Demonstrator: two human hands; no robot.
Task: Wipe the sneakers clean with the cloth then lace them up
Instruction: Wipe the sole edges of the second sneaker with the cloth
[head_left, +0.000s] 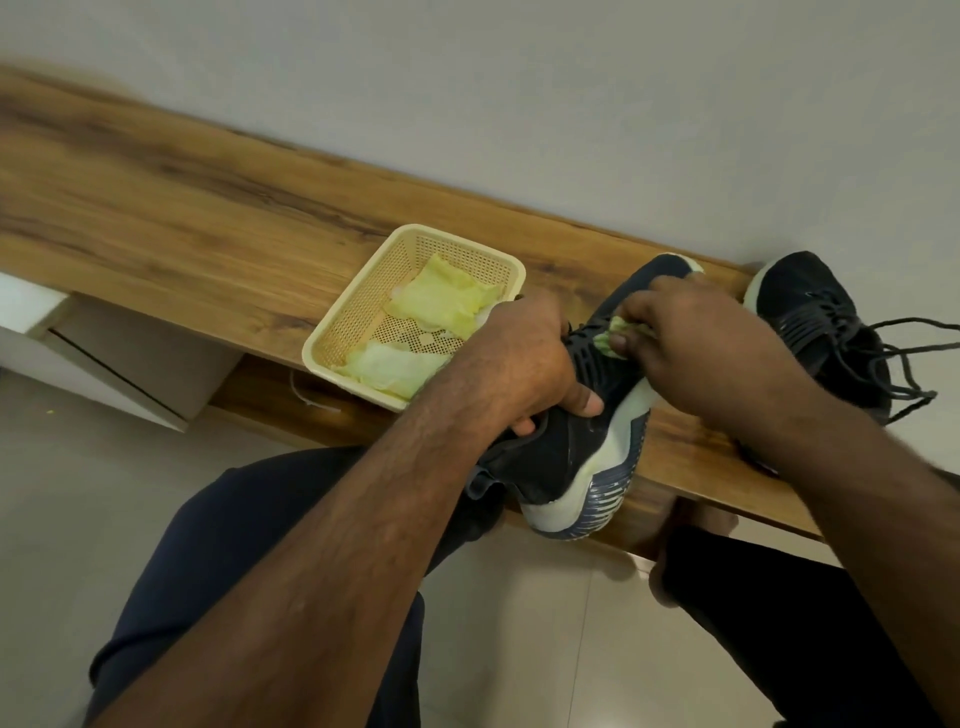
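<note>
under the right hand (691, 338) fingers (631, 344), which pinch the cloth (615, 335), the sneaker (571, 447) runs heel-near to toe-far on the bench (208, 218), left hand (524, 358) gripping its collar.

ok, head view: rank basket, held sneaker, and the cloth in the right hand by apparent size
1-2. Basket and held sneaker: look alike, and the sneaker is nearer the camera and partly hidden by the hands, so unranked.
3. Cloth in the right hand: smallest, mostly hidden.
</note>
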